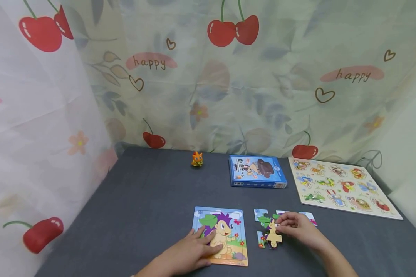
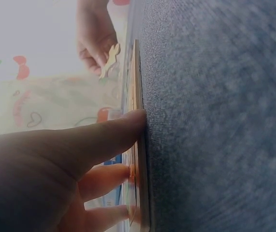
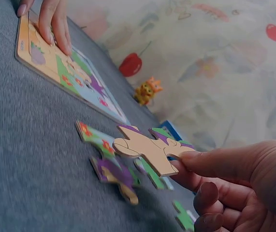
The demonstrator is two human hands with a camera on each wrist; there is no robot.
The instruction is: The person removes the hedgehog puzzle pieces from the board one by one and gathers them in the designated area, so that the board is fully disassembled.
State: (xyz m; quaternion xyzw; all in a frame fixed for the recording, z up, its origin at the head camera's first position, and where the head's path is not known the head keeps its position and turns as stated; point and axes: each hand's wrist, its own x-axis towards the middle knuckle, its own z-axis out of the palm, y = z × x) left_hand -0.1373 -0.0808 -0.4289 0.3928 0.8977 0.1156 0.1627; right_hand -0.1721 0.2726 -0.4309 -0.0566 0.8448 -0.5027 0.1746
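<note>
Hub = puzzle board [image 1: 230, 238], flat on table [image 1: 142, 207]; 12 = away from the person. Left hand [image 1: 194, 250] on its 8 o'clock side. Loose pieces [image 1: 261, 214] at 3, near it, on the table. Held piece [image 1: 274, 235] above them, off the table, in right hand [image 1: 301, 229], also 3. Farther back: figurine [image 1: 197, 159] between 11 and 12, box [image 1: 256, 179] at 1, insect board [image 1: 355, 192] at 2, just beside the box's 3 o'clock edge. Curtain [image 1: 194, 84] behind everything at 12, more curtain at 9.
</note>
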